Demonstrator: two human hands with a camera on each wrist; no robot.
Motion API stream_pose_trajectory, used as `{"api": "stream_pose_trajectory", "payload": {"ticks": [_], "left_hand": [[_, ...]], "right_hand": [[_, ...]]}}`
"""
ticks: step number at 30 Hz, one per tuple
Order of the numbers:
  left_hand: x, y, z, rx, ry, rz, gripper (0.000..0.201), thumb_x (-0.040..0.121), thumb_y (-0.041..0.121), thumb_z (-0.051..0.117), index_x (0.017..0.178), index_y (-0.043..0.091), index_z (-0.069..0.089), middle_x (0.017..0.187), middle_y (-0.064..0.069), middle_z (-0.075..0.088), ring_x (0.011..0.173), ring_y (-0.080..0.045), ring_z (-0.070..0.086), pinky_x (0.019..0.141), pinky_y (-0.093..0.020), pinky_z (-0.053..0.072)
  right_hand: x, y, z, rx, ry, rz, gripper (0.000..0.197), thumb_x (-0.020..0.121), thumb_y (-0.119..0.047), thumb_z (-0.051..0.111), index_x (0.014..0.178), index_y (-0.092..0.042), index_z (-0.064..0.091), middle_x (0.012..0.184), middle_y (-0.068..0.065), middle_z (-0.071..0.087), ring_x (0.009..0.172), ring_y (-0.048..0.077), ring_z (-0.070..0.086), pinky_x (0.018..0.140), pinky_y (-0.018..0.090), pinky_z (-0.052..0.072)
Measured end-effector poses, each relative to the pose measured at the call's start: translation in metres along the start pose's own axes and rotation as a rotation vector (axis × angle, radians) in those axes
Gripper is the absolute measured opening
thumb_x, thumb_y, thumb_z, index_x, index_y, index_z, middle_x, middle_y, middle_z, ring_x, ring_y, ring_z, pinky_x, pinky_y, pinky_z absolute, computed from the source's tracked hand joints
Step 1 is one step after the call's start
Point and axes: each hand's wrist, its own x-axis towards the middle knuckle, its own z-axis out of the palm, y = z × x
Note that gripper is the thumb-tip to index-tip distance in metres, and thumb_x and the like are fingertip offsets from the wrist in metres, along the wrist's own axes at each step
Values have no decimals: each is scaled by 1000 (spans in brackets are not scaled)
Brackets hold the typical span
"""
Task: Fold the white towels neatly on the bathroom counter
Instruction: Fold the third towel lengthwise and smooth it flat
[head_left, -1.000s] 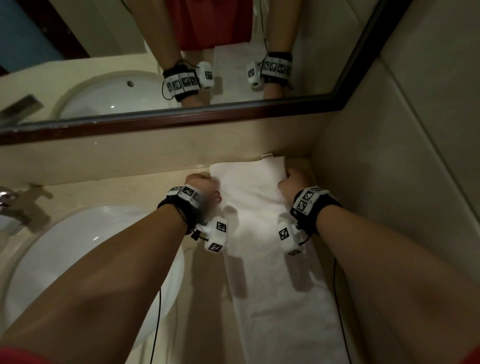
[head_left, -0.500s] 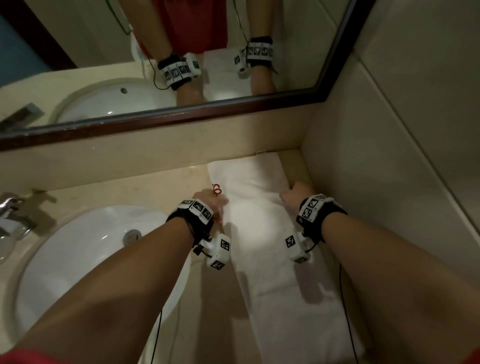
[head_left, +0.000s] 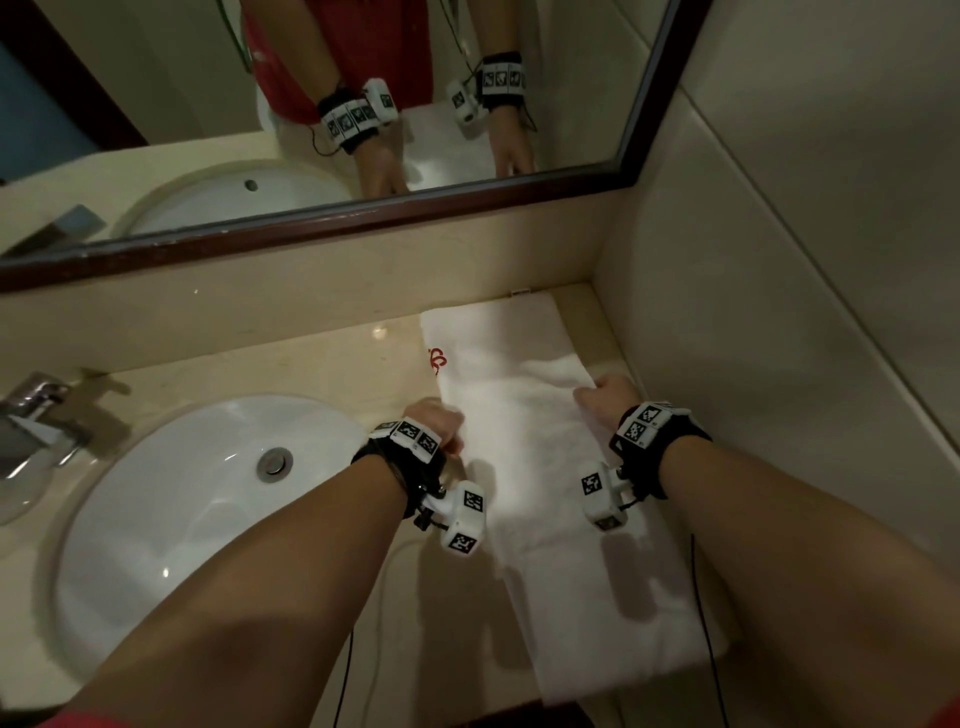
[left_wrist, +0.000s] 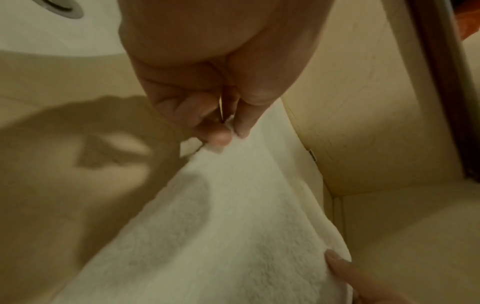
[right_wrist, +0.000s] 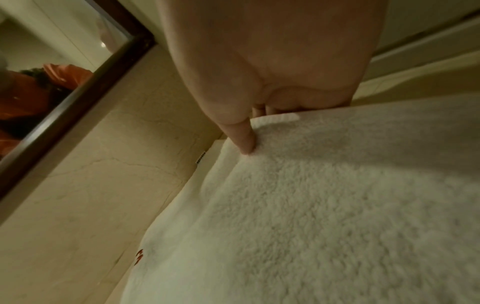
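Hands: left (head_left: 439, 423), right (head_left: 605, 397) pinch towel (head_left: 545, 467) corners | sink (head_left: 171, 499) left | wall (head_left: 779, 312) right

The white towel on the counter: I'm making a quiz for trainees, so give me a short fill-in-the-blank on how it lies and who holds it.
1. The white towel lies on the counter to the ____ of the sink.
2. The left hand and right hand each ____ an edge of the towel.
3. The embroidery on the towel is ____.

Missing words: right; pinch; red
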Motion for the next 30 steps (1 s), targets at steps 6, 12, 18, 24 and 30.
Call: {"api": "stream_pose_trajectory", "payload": {"ticks": [6, 12, 18, 24, 30], "left_hand": [[5, 1, -17, -204, 117, -13, 11, 87, -4, 53, 88, 7, 53, 69, -13, 53, 49, -25, 59, 34, -20, 37], [10, 18, -31, -169, 119, 45, 33, 84, 1, 56, 117, 0, 62, 68, -10, 60, 44, -17, 56, 37, -20, 39], [12, 41, -31, -229, 134, 105, 8, 89, 14, 63, 94, 8, 67, 55, -4, 55, 41, -16, 47, 38, -17, 34], [35, 66, -29, -204, 213, 153, 18, 83, 20, 68, 76, 4, 67, 65, -16, 66, 64, -31, 64, 57, -30, 53], [55, 83, -26, -202, 302, 135, 27, 85, 28, 69, 107, 14, 65, 108, -16, 70, 100, -35, 66, 95, -44, 53]], "right_hand": [[-5, -16, 6, 71, 44, -82, 29, 87, -29, 63, 110, -13, 55, 107, 6, 61, 95, 26, 58, 78, 32, 45], [-3, -31, 3, 153, 139, -168, 30, 89, -17, 60, 115, -13, 45, 103, 2, 50, 92, 23, 50, 76, 29, 37], [8, -45, -9, 276, 132, -249, 8, 91, -11, 58, 98, -14, 56, 102, 8, 59, 89, 23, 55, 72, 26, 40], [34, -62, -12, 386, 141, -215, 21, 90, -8, 59, 110, -1, 62, 96, 10, 61, 87, 23, 56, 80, 32, 48], [60, -71, -6, 325, 94, -200, 25, 91, -16, 58, 115, -12, 60, 102, 4, 59, 93, 21, 55, 83, 31, 46]]}}
